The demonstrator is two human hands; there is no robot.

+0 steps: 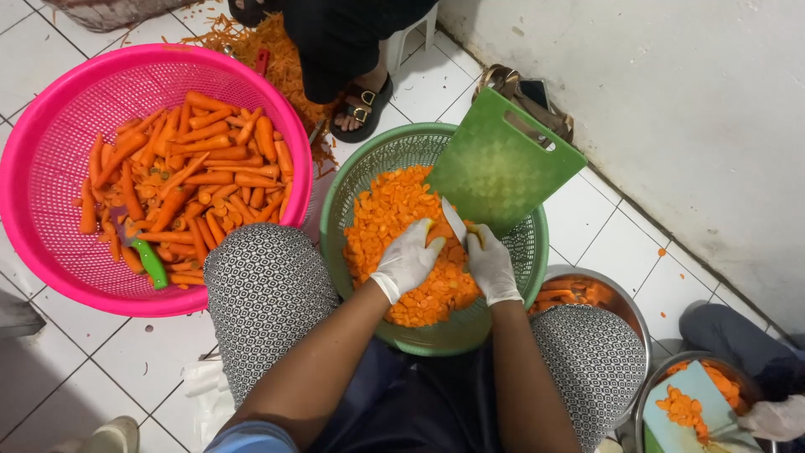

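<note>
My left hand (408, 257), in a white glove, holds a carrot piece (438, 232) over the green basket (356, 176), which is heaped with sliced carrot (394, 205). My right hand (490, 264), also gloved, grips a knife (454, 221) whose blade rests against the carrot piece. A green cutting board (501, 164) leans tilted on the basket's far rim, just beyond both hands.
A pink basket (50, 143) of peeled whole carrots with a green-handled peeler (151, 262) sits at left. A metal bowl (625, 306) of carrots is by my right knee. Another person's sandalled foot (362, 107) and carrot peelings are ahead; a co-worker's gloved hand (776, 417) works at lower right. A white wall stands at right.
</note>
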